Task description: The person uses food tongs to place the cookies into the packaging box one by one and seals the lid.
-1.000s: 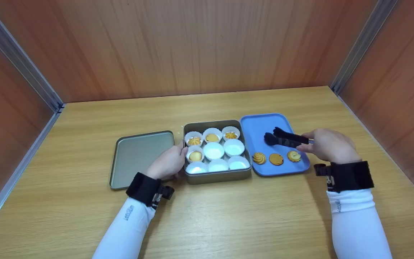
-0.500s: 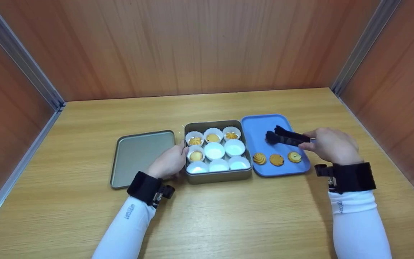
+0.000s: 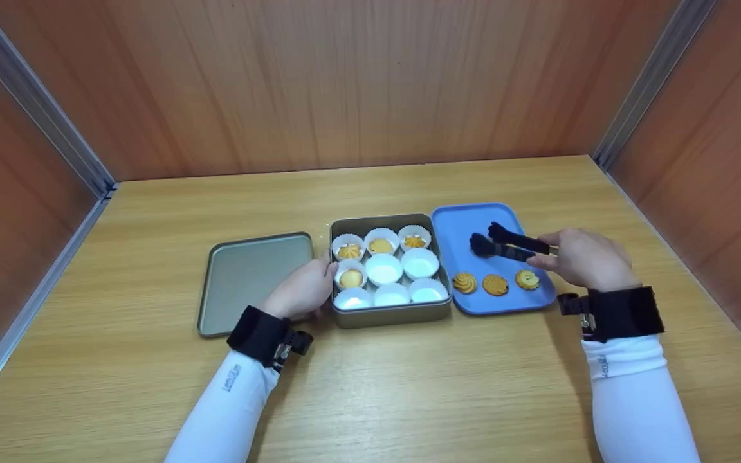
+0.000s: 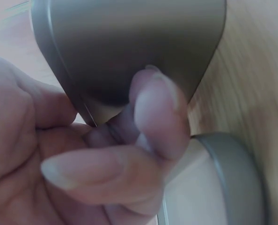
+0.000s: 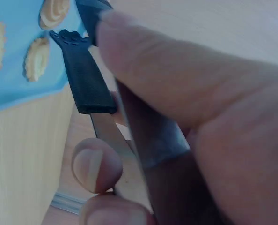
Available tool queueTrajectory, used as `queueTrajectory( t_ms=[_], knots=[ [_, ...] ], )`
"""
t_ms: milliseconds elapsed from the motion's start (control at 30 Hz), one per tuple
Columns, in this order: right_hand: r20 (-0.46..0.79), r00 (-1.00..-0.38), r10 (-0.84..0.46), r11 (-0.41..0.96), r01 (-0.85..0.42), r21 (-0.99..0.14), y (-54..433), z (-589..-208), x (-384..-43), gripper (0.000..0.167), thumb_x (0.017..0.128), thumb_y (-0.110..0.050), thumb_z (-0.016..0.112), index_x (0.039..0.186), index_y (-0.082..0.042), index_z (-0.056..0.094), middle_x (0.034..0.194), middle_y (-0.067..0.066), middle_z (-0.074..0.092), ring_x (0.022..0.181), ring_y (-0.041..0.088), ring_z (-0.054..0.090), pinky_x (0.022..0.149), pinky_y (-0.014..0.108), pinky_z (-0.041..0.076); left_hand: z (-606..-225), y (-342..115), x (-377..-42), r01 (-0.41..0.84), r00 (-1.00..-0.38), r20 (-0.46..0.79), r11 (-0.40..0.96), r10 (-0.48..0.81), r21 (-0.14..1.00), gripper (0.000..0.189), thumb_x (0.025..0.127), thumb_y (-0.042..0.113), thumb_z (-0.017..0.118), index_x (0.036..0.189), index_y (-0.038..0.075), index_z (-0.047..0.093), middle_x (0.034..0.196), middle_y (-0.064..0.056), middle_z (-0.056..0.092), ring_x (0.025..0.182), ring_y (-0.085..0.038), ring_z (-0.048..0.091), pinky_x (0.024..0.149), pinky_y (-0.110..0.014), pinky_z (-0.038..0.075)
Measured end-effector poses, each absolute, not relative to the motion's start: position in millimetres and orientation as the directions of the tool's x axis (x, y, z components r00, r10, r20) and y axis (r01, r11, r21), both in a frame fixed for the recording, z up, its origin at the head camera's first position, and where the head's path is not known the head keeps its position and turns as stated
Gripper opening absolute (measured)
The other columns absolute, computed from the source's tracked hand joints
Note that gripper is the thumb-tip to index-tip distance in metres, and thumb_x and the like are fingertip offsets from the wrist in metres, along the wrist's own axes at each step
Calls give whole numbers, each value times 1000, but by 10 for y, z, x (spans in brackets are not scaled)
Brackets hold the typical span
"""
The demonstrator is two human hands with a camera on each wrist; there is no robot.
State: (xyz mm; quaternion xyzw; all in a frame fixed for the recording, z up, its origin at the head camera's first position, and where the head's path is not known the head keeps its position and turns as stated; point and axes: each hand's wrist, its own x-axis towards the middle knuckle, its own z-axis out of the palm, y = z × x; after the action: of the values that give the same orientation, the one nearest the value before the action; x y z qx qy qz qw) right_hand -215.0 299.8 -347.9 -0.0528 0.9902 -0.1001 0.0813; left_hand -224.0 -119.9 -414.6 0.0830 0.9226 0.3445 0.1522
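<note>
rising at the far side, a reddish wood wall (image 3: 357, 83) backs the pale wood table (image 3: 409, 399). a person's arms reach in from the near side, the left sleeve (image 3: 222, 405) and the right sleeve (image 3: 640, 405) both white, with a black strap (image 3: 626, 314) round each wrist. on the right lies a blue tray (image 3: 464, 225), just beside an uncovered metal tin (image 3: 393, 317) in the middle; a flat metal lid (image 3: 248, 280) lies left of the tin. the left hand (image 3: 303, 287) holds the tin by its left wall, thumb at the rim and other fingers curled by the outside. the right hand (image 3: 586, 258) grips a pair of tongs (image 3: 520, 240), their black ends parted over the tray; from here i can't tell whether they touch it. nine white paper cups (image 3: 383, 270) fill the tin in three rows. the far row has a star-shaped biscuit (image 3: 348, 251) on the left, a round biscuit (image 3: 381, 246) between and another star on the right; a pale round one (image 3: 351, 278) sits in the middle row's left cup. along the tray's near side, left to right, lie a swirled biscuit (image 3: 465, 283), a flat disc biscuit (image 3: 495, 285) and a pale-centred biscuit (image 3: 527, 280).
</note>
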Motion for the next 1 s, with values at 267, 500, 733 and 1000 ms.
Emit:
queueTrajectory(
  t_ms=[267,500,733,1000],
  knots=[
    [-140,-984,-115,977,-87,-193,3000,-3499,-2164,56,95,-45,64,138,-9,59,92,11,62,69,27,51,53,35,32,-4145,-1198,-2237,42,-939,-231,753,253,656,59,110,30,30,158,1,11,77,-13,59,49,-25,60,50,-34,50],
    [-123,-986,-115,979,-91,-184,3002,-3472,-2154,57,95,-47,63,139,-10,59,97,14,63,68,27,51,51,34,33,-4154,-1211,-2240,34,-934,-248,753,259,657,59,110,29,30,157,1,10,81,-13,58,51,-25,61,51,-35,50],
    [-75,-991,-113,975,-96,-200,2981,-3381,-2094,60,96,-51,60,140,-12,58,92,14,62,59,24,45,49,33,30,-4167,-1206,-2251,34,-935,-241,742,260,669,58,109,30,30,159,5,11,75,-13,60,50,-26,60,52,-36,51],
    [188,-959,-211,946,-249,-209,2740,-3217,-1934,55,94,-48,64,139,-18,60,68,5,61,45,17,35,39,30,25,-4153,-1208,-2242,44,-938,-232,750,259,661,57,110,29,30,158,3,14,81,-13,58,49,-25,60,52,-35,51]
  ],
)
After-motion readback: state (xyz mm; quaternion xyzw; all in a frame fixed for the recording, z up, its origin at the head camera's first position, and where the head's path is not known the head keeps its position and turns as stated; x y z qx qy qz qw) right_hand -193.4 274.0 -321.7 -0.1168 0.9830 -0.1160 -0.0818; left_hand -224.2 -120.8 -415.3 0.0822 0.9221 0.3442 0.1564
